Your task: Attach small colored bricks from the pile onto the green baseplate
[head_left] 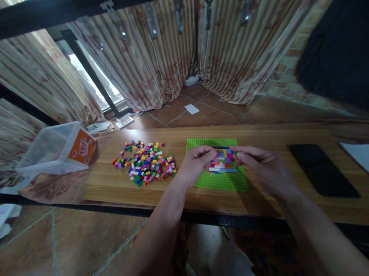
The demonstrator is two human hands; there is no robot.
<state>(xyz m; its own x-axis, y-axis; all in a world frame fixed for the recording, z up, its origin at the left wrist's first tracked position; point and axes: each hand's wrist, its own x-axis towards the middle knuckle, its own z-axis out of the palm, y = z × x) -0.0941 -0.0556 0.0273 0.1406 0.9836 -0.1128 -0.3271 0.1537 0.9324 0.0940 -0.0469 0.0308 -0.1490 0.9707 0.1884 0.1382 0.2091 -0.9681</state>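
A bright green studded baseplate [217, 185] lies on the wooden table. On its middle is a block of multicoloured toy bricks [224, 160], edged with blue along the far side and pale blue and white on the near side. My left hand [196, 160] is over the baseplate's left part, thumb and fingers pinched together at the block's upper left; what they hold, if anything, is hidden. My right hand [263, 164] comes from the right, its thumb and forefinger closed on a small dark green toy brick [235, 153] at the block's right edge.
Loose coloured bricks [150, 163] are heaped on the table [106, 188] to the left. Beyond its left end a clear plastic box [54, 150] with an orange label lies tipped. A black tablet-like slab [323, 170] and white paper [365, 160] lie at the right.
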